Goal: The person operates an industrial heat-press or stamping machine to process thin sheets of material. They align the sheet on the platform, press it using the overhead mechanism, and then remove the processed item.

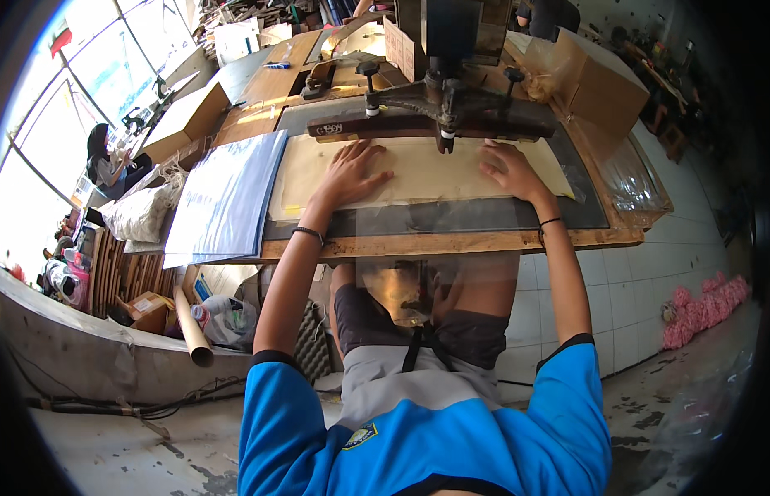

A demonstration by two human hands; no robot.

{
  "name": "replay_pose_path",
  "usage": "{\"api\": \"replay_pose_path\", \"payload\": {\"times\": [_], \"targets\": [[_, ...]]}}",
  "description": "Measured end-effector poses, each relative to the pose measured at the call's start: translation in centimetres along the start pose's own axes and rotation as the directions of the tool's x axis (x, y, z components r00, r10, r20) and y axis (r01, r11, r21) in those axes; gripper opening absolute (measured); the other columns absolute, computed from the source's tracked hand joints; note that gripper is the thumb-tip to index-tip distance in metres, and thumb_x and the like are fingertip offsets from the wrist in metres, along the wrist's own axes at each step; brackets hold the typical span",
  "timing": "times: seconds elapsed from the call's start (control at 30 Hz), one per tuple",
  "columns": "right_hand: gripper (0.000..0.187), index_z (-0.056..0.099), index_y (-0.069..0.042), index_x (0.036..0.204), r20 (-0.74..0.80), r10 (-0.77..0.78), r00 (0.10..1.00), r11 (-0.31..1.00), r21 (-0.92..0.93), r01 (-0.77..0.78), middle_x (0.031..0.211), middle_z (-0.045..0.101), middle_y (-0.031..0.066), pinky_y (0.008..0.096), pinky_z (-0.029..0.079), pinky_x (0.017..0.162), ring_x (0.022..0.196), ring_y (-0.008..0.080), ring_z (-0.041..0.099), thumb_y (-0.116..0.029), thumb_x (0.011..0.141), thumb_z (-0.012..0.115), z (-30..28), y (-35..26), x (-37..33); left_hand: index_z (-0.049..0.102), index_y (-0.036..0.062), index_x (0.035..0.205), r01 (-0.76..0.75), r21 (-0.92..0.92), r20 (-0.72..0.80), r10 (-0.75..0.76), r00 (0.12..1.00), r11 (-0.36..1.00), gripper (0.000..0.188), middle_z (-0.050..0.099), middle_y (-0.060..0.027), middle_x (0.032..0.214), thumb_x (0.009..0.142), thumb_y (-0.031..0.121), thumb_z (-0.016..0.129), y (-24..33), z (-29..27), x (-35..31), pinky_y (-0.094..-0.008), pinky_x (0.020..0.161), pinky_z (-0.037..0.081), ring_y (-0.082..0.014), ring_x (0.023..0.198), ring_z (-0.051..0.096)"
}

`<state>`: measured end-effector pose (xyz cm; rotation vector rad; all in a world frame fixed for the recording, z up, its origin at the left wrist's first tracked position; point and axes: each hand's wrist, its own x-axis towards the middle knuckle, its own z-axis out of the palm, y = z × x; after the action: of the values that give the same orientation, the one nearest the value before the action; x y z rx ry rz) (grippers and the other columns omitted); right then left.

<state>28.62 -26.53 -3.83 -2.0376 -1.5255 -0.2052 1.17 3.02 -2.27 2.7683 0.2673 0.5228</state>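
My left hand [350,175] lies flat with spread fingers on a cream-coloured sheet [430,169]. Its fingertips reach close to a long dark bar [377,126] of a press. On the right part of that sheet rests my right hand [519,172], fingers extended and holding nothing. A clear plastic film [439,252] lies over the front of the sheet and hangs past the table edge towards my lap. Above the bar stands the press's black metal bracket [441,99] with knobs. Beside my left hand is a stack of clear plastic sheets [228,194].
A dark mat [559,217] covers the wood-edged table [484,244]. Cardboard boxes [600,83] stand at the back right, with crumpled plastic [629,186] below. At lower left are a cardboard tube [192,326] and bags. Another person [112,161] sits far left.
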Motion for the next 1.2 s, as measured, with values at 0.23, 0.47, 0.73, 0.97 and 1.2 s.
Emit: {"api": "replay_pose_path", "payload": {"times": [0.23, 0.47, 0.73, 0.97, 1.2], "targets": [[0.044, 0.068, -0.003, 0.133, 0.016, 0.096, 0.995, 0.984, 0.151, -0.097, 0.145, 0.065, 0.0144, 0.0406, 0.045, 0.114, 0.136, 0.0329, 0.058, -0.034, 0.103, 0.070, -0.6, 0.0, -1.0, 0.054, 0.0103, 0.151, 0.116, -0.102, -0.020, -0.118, 0.993, 0.988, 0.074, 0.039, -0.0267, 0.164, 0.097, 0.059, 0.066, -0.6, -0.4, -1.7, -0.0470, 0.127, 0.028, -0.0403, 0.156, 0.032], [0.036, 0.073, -0.006, 0.126, 0.008, 0.112, 0.994, 0.976, 0.186, -0.112, 0.138, 0.069, 0.0105, 0.0401, 0.047, 0.111, 0.129, 0.0317, 0.061, -0.033, 0.103, 0.069, -2.0, 0.5, -2.2, 0.063, 0.0134, 0.144, 0.140, -0.155, -0.016, -0.144, 0.989, 0.978, 0.064, 0.043, -0.0281, 0.161, 0.096, 0.056, 0.069, -1.2, -1.7, -3.3, -0.0472, 0.126, 0.030, -0.0414, 0.154, 0.035], [0.029, 0.073, -0.007, 0.126, 0.022, 0.019, 1.000, 0.995, 0.101, -0.021, 0.141, 0.068, 0.0087, 0.0401, 0.046, 0.111, 0.129, 0.0293, 0.061, -0.025, 0.104, 0.068, -1.4, 0.9, -2.2, 0.064, 0.0194, 0.143, 0.077, -0.075, -0.065, -0.082, 0.995, 0.994, 0.060, 0.048, -0.0265, 0.157, 0.095, 0.055, 0.069, -1.4, -0.7, -3.4, -0.0497, 0.126, 0.030, -0.0404, 0.152, 0.038], [0.032, 0.074, -0.010, 0.125, -0.016, 0.048, 0.999, 0.994, 0.096, -0.046, 0.136, 0.072, 0.0074, 0.0411, 0.047, 0.110, 0.125, 0.0312, 0.061, -0.031, 0.101, 0.070, -1.4, 0.6, -2.4, 0.066, 0.0178, 0.140, 0.103, -0.045, -0.056, -0.106, 0.993, 0.994, 0.059, 0.049, -0.0258, 0.156, 0.096, 0.056, 0.068, -1.3, -0.7, -3.3, -0.0496, 0.127, 0.028, -0.0400, 0.152, 0.038], [0.035, 0.072, -0.007, 0.128, 0.020, 0.053, 0.998, 0.997, 0.061, -0.054, 0.138, 0.071, 0.0081, 0.0401, 0.046, 0.111, 0.127, 0.0297, 0.061, -0.030, 0.102, 0.070, -1.6, 0.2, -2.2, 0.064, 0.0182, 0.142, 0.085, -0.011, -0.034, -0.085, 0.996, 0.996, 0.063, 0.046, -0.0238, 0.159, 0.095, 0.060, 0.067, -1.7, -0.9, -3.3, -0.0510, 0.127, 0.027, -0.0383, 0.153, 0.037]]}}
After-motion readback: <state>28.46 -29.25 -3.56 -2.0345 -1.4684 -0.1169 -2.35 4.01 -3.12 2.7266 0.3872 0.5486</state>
